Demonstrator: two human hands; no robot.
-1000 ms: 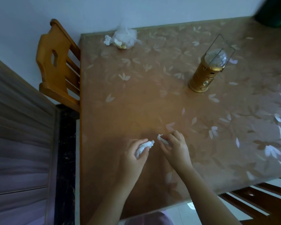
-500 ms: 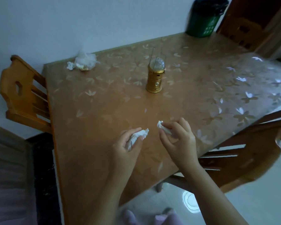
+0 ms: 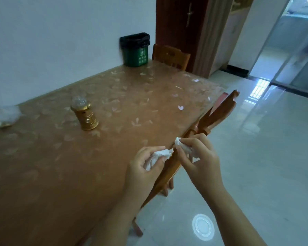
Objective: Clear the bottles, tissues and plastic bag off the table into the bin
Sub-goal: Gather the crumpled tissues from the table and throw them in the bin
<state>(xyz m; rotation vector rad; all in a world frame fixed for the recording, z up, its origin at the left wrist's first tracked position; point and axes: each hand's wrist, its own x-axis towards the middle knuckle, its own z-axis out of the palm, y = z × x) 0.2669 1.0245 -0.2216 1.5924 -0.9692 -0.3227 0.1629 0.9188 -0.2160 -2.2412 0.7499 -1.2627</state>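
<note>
Tissues in hand, bin not yet reached; plastic bag left on the bench.

Left hand (image 3: pixel 146 167) pinches one crumpled tissue (image 3: pixel 158 156); right hand (image 3: pixel 198 160) pinches a second tissue (image 3: pixel 182 147), both held above the bench (image 3: pixel 52 174) near edge by a chair (image 3: pixel 215 114). Gold lantern (image 3: pixel 84 115) at mid-bench. Plastic bag (image 3: pixel 4 115) on far left corner, uncollected. Green bin (image 3: pixel 135 49) at far end, well apart. No bottles visible.
</note>
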